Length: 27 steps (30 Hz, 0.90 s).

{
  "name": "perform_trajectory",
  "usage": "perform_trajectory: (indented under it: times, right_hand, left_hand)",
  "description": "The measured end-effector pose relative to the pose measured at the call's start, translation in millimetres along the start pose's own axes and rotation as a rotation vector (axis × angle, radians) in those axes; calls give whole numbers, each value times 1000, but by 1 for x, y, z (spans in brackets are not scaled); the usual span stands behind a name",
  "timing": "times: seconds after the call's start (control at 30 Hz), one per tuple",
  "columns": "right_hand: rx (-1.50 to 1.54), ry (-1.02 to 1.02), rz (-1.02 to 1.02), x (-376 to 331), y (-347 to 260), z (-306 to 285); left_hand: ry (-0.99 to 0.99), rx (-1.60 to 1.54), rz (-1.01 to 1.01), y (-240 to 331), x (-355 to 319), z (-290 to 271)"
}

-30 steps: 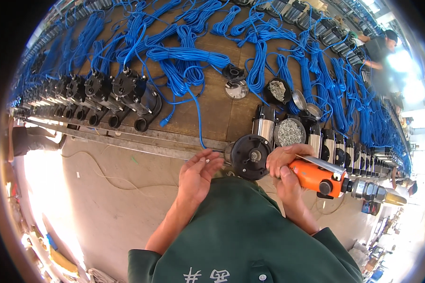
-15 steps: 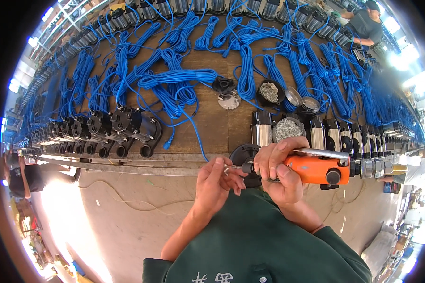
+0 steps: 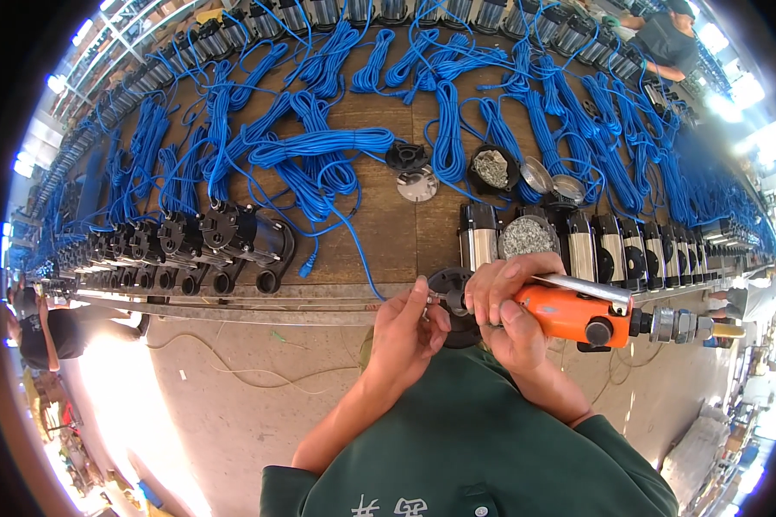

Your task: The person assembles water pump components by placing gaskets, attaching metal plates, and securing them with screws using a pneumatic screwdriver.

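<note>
The right hand (image 3: 510, 302) has its grip closed round the body of an orange pneumatic screwdriver (image 3: 569, 312). The left hand (image 3: 405, 332) pinches something small at the tool's tip, too small to tell what. The tool lies roughly level, its long axis running left to right: the bit end points left toward a black round cover (image 3: 451, 289) at the near edge of the bench (image 3: 388, 233), and the metal air fitting (image 3: 685, 326) sticks out to the right. Its body is orange with a silver lever along the top and a black knob on the side. Just beyond stand a row of silver-and-black pump motors (image 3: 595, 246) and a dish of screws (image 3: 528, 237). To the left lie black pump housings (image 3: 207, 237). Farther back, coils of blue cable (image 3: 319, 146) cover the wooden top.
</note>
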State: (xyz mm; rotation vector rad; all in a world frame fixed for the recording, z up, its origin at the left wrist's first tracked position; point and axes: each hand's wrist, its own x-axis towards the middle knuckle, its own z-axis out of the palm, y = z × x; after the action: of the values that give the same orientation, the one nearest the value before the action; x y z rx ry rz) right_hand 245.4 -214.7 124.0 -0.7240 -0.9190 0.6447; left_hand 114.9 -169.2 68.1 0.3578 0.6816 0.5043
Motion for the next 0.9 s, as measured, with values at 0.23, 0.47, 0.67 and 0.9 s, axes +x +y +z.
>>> perform_trajectory:
  times: [0.23,0.47,0.67,0.9]
  right_hand:
    - [69,-17,11,5,3,-6]
    - [57,2,-26,12,4,-6]
    - [61,29,-45,15,6,-9]
    - [61,50,-38,15,10,-12]
  left_hand:
    - [2,-90,-16,1,11,3]
    - [19,-148,-34,7,16,9]
    - [5,-166,-51,11,21,10]
    - [62,-51,-12,12,25,13]
